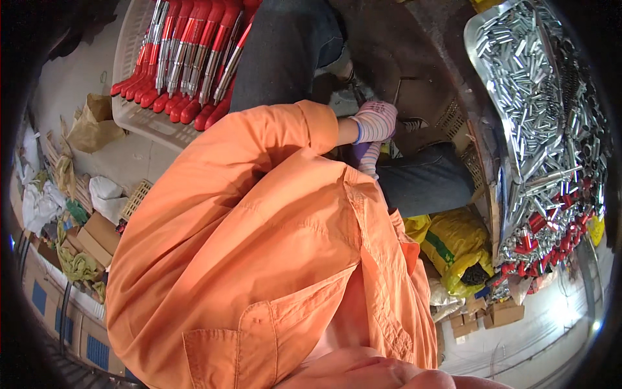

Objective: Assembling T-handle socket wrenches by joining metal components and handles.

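Observation:
My left hand (376, 121), in a striped knit glove, reaches out from an orange sleeve between my knees. Its fingers look curled inward; whatever they may hold is hidden. Just below it and partly covered by it is my right hand (368, 159), in a similar striped glove with a purple patch. The right fingers cannot be made out. Both hands are close together, beside a dark metal fixture (345, 100) near the floor.
At upper left, a white plastic basket (137, 124) holds several metal tools with red grips (188, 65). A metal tray (476, 32) of small silver pins and red-coated parts stands at right. A yellow bag (453, 240), cardboard boxes (504, 314) and a paper bag (95, 123) lie around.

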Demonstrator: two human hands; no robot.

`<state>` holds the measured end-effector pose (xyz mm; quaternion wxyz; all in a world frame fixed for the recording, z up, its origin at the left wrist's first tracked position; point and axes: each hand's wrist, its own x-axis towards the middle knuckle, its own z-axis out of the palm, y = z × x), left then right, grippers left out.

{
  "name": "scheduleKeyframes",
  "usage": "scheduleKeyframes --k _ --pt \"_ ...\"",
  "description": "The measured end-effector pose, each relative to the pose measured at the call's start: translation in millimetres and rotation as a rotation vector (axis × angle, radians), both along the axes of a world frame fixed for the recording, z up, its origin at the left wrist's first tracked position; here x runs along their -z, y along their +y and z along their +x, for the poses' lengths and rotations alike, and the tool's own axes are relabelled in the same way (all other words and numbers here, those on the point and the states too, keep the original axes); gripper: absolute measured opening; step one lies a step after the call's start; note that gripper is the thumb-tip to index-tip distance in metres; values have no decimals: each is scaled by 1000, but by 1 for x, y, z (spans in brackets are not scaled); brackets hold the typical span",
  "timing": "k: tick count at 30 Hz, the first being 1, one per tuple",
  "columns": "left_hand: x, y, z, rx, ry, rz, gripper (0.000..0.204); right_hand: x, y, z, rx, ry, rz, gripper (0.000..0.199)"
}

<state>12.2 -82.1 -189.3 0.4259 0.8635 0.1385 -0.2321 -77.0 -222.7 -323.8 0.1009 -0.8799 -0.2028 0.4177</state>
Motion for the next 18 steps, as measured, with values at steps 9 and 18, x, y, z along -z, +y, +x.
scheduleKeyframes --k 9,18 --pt "30 -5 -12 -262 -88 32 18 -50 5 21 242 13 289 44" --pt "97 -45 30 -401 -82 401 19 -76 26 85 -68 -108 105 43"
